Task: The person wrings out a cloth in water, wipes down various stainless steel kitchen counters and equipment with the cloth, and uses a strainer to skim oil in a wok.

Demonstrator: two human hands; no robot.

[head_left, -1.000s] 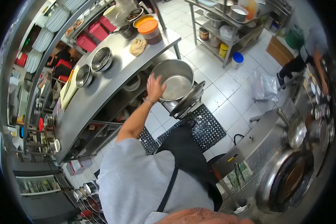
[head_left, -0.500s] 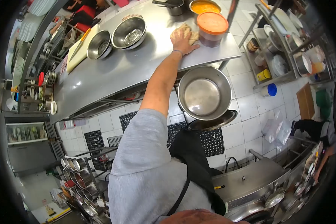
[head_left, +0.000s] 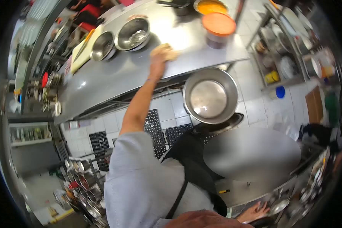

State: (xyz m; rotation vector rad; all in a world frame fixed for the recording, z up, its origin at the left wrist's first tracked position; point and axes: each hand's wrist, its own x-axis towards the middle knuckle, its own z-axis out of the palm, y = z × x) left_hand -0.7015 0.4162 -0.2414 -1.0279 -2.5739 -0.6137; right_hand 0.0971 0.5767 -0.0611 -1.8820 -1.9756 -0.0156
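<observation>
My left hand (head_left: 158,64), blurred by motion, presses a tan cloth (head_left: 171,54) onto the steel table (head_left: 118,70), near its front edge. Left of it are two metal bowls, the nearer one (head_left: 133,34) and a smaller one (head_left: 102,46). Farther right on the table stands a tub with an orange lid (head_left: 218,24). A large steel pot (head_left: 209,98) with a bare inside sits below the front edge. At the bottom right my right hand (head_left: 256,212) shows with fingers apart, close to round metal cookware (head_left: 279,207); I see nothing held in it.
A cutting board (head_left: 79,62) with an orange-handled knife (head_left: 85,41) lies at the table's left. A bowl of orange food (head_left: 211,7) is at the back. Shelving (head_left: 283,81) stands right. Black mats (head_left: 156,131) cover parts of the tiled floor. A grey blurred oval hides the lower right.
My left hand has slid the cloth leftward along the table, away from the orange-lidded tub toward the bowls. My right hand has come into view at the bottom right.
</observation>
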